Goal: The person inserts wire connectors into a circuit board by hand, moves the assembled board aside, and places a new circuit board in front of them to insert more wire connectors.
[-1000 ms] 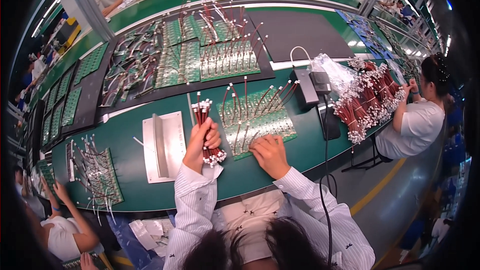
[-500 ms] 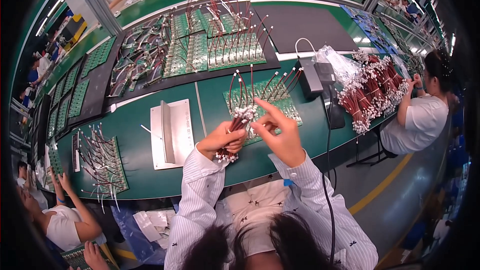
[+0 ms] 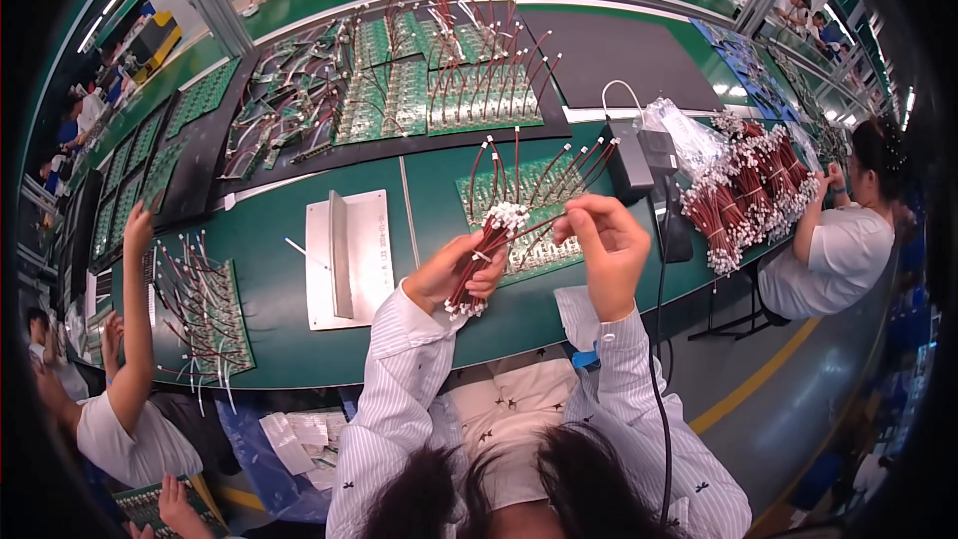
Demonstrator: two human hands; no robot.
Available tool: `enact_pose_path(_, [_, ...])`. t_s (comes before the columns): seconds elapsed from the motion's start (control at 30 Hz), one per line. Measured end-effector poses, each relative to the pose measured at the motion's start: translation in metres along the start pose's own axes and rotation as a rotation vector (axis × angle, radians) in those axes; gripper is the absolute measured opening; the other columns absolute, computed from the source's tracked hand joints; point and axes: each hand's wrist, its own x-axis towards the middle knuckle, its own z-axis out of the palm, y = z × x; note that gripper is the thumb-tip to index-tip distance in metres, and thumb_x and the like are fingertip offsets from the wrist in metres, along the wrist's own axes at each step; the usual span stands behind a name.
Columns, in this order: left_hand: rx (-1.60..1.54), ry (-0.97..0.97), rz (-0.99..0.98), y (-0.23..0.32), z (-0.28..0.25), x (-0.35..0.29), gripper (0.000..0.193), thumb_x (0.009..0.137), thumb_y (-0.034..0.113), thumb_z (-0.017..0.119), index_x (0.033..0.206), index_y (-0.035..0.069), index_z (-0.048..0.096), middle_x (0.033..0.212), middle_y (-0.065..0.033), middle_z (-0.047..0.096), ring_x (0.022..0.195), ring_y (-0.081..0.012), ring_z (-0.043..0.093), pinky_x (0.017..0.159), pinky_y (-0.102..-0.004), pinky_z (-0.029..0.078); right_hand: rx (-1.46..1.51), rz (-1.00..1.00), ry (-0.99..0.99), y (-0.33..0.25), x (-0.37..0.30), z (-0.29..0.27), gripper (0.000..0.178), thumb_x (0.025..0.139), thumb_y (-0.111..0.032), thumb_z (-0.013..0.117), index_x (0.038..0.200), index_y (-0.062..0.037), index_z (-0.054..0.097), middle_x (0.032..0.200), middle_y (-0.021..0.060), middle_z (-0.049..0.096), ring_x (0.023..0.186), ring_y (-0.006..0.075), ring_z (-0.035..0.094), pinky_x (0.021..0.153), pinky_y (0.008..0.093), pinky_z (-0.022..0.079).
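Note:
My left hand (image 3: 446, 270) is closed round a tied bundle of dark red cables (image 3: 487, 258) with white connectors at both ends. Thumb and fingers of my right hand (image 3: 613, 250) pinch one dark red cable (image 3: 539, 229), which stretches sideways from the top of the bundle. Its end is hidden in my fingers. Just beyond the hands lies a green circuit board panel (image 3: 545, 258), partly covered by the bundle. Several cables stand up from its far side, their white connectors in the air.
A metal plate with an upright fin (image 3: 347, 260) lies left of my hands. Farther left is a wired board panel (image 3: 215, 314). Cable bundles (image 3: 748, 190) are heaped at right, beside a black power adapter (image 3: 629, 162). More boards (image 3: 484, 95) lie behind. Co-workers sit at both sides.
My right hand has moved right, away from the bundle, drawing one cable out sideways. The bundle now tilts more in my left hand. At left, a co-worker's arm has reached up toward the boards.

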Motion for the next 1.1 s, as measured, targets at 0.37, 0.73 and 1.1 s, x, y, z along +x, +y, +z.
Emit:
enact_pose_path(0.37, [-0.041, 0.004, 0.045, 0.000, -0.001, 0.000, 0.035, 0.088, 0.034, 0.037, 0.095, 0.000, 0.042, 0.060, -0.0010, 0.037, 0.047, -0.0069, 0.033, 0.043, -0.0193, 0.030, -0.159, 0.221, -0.269, 0.032, -0.009, 0.012, 0.012, 0.083, -0.003, 0.048, 0.091, 0.0049, 0.054, 0.074, 0.0072, 0.056, 0.062, 0.0093, 0.053, 0.056, 0.0209, 0.044])
enact_pose_path(0.73, [0.005, 0.013, 0.103, 0.000, 0.006, 0.003, 0.038, 0.078, 0.018, 0.049, 0.110, 0.000, 0.037, 0.068, -0.0019, 0.036, 0.054, -0.0068, 0.033, 0.050, -0.0202, 0.033, -0.293, -0.086, -0.086, 0.036, -0.011, 0.012, 0.011, 0.080, 0.005, 0.047, 0.084, 0.0059, 0.056, 0.075, 0.0092, 0.058, 0.061, 0.0136, 0.056, 0.056, 0.0233, 0.045])
enact_pose_path(1.1, [0.239, 0.176, 0.265, 0.000, 0.003, 0.008, 0.047, 0.080, 0.023, 0.053, 0.115, -0.003, 0.035, 0.066, 0.0006, 0.036, 0.053, -0.0059, 0.033, 0.047, -0.0189, 0.031, -0.711, -0.675, -0.355, 0.028, -0.038, 0.015, 0.033, 0.059, 0.004, 0.060, 0.092, 0.0007, 0.058, 0.081, 0.0116, 0.057, 0.072, 0.0238, 0.058, 0.063, 0.0314, 0.049])
